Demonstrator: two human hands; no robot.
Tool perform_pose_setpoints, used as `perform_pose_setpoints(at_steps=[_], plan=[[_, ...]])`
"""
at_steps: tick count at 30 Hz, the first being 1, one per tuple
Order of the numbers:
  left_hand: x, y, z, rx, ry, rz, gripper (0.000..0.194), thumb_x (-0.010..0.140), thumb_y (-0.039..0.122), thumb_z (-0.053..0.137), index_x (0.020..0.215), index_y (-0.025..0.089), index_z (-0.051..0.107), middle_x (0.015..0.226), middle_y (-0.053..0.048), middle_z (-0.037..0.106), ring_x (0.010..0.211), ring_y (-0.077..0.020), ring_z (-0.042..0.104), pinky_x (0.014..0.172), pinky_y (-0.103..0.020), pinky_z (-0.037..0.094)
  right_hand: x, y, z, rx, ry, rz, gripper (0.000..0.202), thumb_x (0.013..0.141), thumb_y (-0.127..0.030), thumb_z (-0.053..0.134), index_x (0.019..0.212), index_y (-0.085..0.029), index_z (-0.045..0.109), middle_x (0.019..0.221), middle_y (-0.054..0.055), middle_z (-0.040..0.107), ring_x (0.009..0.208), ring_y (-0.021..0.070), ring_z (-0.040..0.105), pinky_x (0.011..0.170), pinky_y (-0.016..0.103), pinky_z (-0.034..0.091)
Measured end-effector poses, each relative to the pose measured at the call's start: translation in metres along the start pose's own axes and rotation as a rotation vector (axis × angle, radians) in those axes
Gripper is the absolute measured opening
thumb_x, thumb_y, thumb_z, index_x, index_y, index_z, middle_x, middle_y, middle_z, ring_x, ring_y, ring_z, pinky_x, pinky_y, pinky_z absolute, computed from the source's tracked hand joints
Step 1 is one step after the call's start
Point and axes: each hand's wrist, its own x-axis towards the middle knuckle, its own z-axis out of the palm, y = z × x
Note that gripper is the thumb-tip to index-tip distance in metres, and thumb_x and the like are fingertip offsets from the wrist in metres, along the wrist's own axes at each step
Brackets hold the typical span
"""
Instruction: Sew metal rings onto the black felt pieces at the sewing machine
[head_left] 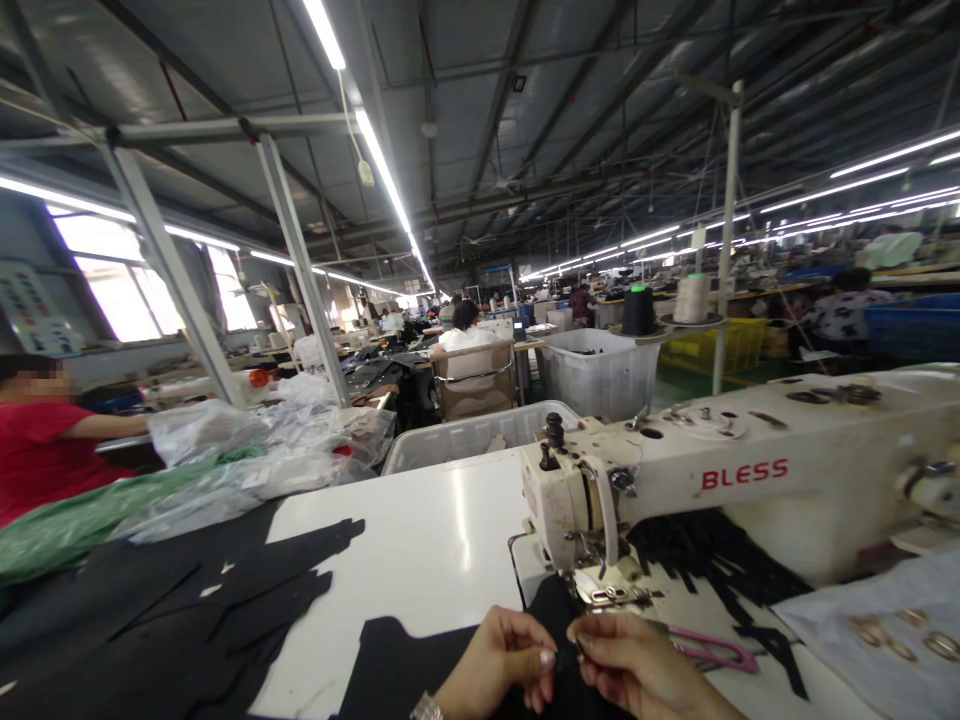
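Head view: so there's black sheet stuff (pixel 551 605) lying on the white worktop (pixel 420 550), up by the needle end of the sewing machine (pixel 660 490) and running down between the left hand (pixel 514 660) and right hand (pixel 630 655). Fingers on both are closed in a pinch over it, tips close together, but honestly can't tell what's between them, looks too small and dark

Handling-wise I'd guess it's light and bendy with a bit of body, more like thin faux leather than floppy cloth. Probably not fragile, though it might crease or slide on that smooth top. I'd take it flat by the outer edges, a hand each side, fingertips well clear of the needle, and watch the pink-handled tool (pixel 750 660) just beside the right hand
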Motion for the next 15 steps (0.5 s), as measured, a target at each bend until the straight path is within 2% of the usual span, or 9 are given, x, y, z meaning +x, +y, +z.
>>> perform_pose_setpoints(at_steps=[2, 5, 8, 11, 13, 15], plan=[[-0.002, 0.001, -0.001, -0.010, -0.035, -0.019, 0.037, 0.054, 0.041, 0.074, 0.062, 0.007, 0.061, 0.045, -0.002, 0.058, 0.031, -0.0056, 0.047, 0.034, -0.016, 0.034, 0.000, 0.005, 0.004, 0.028, -0.024, 0.025, 0.024, 0.047, -0.026, 0.078, 0.064, -0.013, 0.066, 0.047, -0.002, 0.058, 0.041, 0.0029, 0.051, 0.042, 0.010, 0.040], [-0.002, 0.001, -0.001, -0.029, -0.049, -0.020, 0.036, 0.055, 0.039, 0.074, 0.061, 0.007, 0.060, 0.046, -0.002, 0.059, 0.032, -0.0061, 0.048, 0.033, -0.015, 0.035, 0.004, 0.014, 0.007, -0.051, 0.037, -0.044, 0.022, 0.049, -0.025, 0.076, 0.063, -0.013, 0.063, 0.044, -0.004, 0.055, 0.038, 0.0029, 0.049, 0.039, 0.012, 0.038], [0.001, -0.003, 0.002, -0.047, 0.042, 0.014, 0.035, 0.057, 0.040, 0.072, 0.059, 0.009, 0.056, 0.045, -0.003, 0.060, 0.032, -0.0069, 0.049, 0.031, -0.015, 0.032, 0.009, 0.019, 0.005, -0.185, 0.139, -0.233, 0.019, 0.052, -0.022, 0.070, 0.066, -0.016, 0.059, 0.049, -0.005, 0.057, 0.043, 0.0067, 0.052, 0.041, 0.015, 0.040], [0.007, -0.011, 0.005, -0.043, 0.158, 0.056, 0.036, 0.059, 0.042, 0.069, 0.059, 0.012, 0.050, 0.043, -0.002, 0.059, 0.031, -0.0070, 0.048, 0.030, -0.015, 0.030, 0.011, 0.019, 0.003, -0.314, 0.150, -0.425, 0.018, 0.055, -0.021, 0.063, 0.073, -0.016, 0.060, 0.062, -0.001, 0.061, 0.058, 0.0130, 0.057, 0.049, 0.021, 0.043], [0.009, -0.016, 0.006, -0.012, 0.193, 0.060, 0.036, 0.059, 0.043, 0.069, 0.059, 0.013, 0.048, 0.042, -0.001, 0.058, 0.030, -0.0074, 0.047, 0.031, -0.015, 0.030, 0.011, 0.018, 0.003, -0.422, 0.137, -0.490, 0.018, 0.056, -0.023, 0.060, 0.073, -0.016, 0.059, 0.063, 0.000, 0.062, 0.060, 0.0149, 0.057, 0.052, 0.023, 0.043], [0.009, -0.018, 0.008, 0.014, 0.205, 0.054, 0.038, 0.058, 0.044, 0.070, 0.058, 0.014, 0.047, 0.041, 0.000, 0.057, 0.030, -0.0075, 0.046, 0.031, -0.016, 0.030, 0.012, 0.018, 0.004, -0.526, 0.177, -0.504, 0.014, 0.057, -0.025, 0.058, 0.069, -0.017, 0.057, 0.058, 0.000, 0.060, 0.053, 0.0145, 0.056, 0.048, 0.024, 0.042]])
